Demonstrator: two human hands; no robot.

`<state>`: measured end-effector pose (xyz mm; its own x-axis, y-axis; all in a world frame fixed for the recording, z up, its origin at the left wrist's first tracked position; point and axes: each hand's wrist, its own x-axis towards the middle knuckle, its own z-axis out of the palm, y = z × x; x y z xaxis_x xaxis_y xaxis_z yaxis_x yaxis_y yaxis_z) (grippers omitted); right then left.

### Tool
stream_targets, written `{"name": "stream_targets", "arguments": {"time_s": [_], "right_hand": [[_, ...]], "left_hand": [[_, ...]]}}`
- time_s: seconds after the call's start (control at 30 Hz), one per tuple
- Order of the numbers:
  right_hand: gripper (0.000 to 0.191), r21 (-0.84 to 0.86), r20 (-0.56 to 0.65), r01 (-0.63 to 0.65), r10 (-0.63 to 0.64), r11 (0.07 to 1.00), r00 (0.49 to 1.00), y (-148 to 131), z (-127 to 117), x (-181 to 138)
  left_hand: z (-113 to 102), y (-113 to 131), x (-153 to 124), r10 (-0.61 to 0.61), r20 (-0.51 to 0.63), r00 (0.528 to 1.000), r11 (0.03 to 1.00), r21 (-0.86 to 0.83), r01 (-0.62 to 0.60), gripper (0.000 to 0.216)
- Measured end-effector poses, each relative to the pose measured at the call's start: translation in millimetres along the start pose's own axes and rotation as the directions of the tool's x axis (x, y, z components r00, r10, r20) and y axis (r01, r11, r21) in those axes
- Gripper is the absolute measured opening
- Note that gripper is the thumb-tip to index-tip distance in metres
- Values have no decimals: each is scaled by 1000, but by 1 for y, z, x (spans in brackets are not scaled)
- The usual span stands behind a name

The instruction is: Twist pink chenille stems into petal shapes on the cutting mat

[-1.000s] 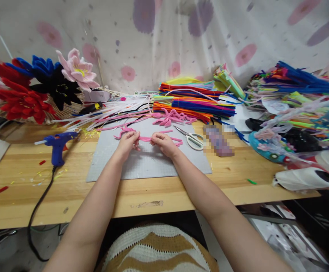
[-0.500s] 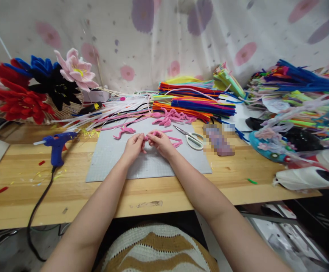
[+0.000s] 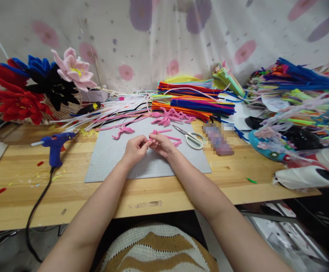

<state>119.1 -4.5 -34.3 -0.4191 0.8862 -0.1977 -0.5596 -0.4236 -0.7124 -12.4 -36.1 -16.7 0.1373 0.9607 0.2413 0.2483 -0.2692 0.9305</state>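
Over the grey cutting mat (image 3: 107, 158), my left hand (image 3: 136, 149) and my right hand (image 3: 162, 145) meet, fingertips together. Both are closed in a pinch on a pink pipe cleaner (image 3: 151, 140), mostly hidden by the fingers. Straight pink pipe cleaner pieces (image 3: 176, 141) lie just beyond my right hand. A small bent pink piece (image 3: 123, 131) rests on the mat to the upper left. Behind the hands is a heap of twisted pink pieces (image 3: 170, 116). Scissors with pale handles (image 3: 193, 140) lie right of my right hand.
A blue glue gun (image 3: 53, 147) stands at left, its cord hanging over the edge. Fuzzy flowers (image 3: 73, 70) fill the back left. Bundles of coloured pipe cleaners (image 3: 201, 105) lie at the back. A white spool (image 3: 303, 177) is at right.
My fingers have shifted slightly right and closer together, and the left hand has turned a little around the pink pipe cleaner. The things on the table have stayed in place.
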Motion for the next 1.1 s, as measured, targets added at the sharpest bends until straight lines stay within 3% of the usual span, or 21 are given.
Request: {"name": "stream_targets", "arguments": {"time_s": [0.2,0.33,0.43,0.5,0.57,0.83,0.97,1.1], "right_hand": [[29,-39,17,-61,62,997,998,1,-4,2],[26,-40,2,-9,9,999,1000,-2,-4,1],[24,-69,-31,81,-83,994,996,-4,-1,-2],[25,-104,-48,128,-134,986,990,-4,1,-2],[27,-153,-42,157,-166,976,985,-2,2,-3],[36,-274,16,162,-163,948,986,-6,-7,-3],[27,-518,116,234,-203,823,972,-14,-13,-8],[28,-641,259,285,-149,713,954,-20,-11,-16]], "left_hand": [[-1,5,1,11,79,997,1000,18,-13,16],[-2,0,3,-15,66,998,1000,-13,16,10],[-4,-5,6,-152,64,986,967,-197,162,26],[-4,-8,8,-273,82,958,895,-343,285,39],[-2,-8,9,-327,109,939,852,-396,342,45],[-12,-9,9,-182,147,972,913,-341,222,28],[-28,-13,11,-174,153,973,915,-339,217,26],[-33,-13,12,-203,97,974,902,-368,225,24]]}}
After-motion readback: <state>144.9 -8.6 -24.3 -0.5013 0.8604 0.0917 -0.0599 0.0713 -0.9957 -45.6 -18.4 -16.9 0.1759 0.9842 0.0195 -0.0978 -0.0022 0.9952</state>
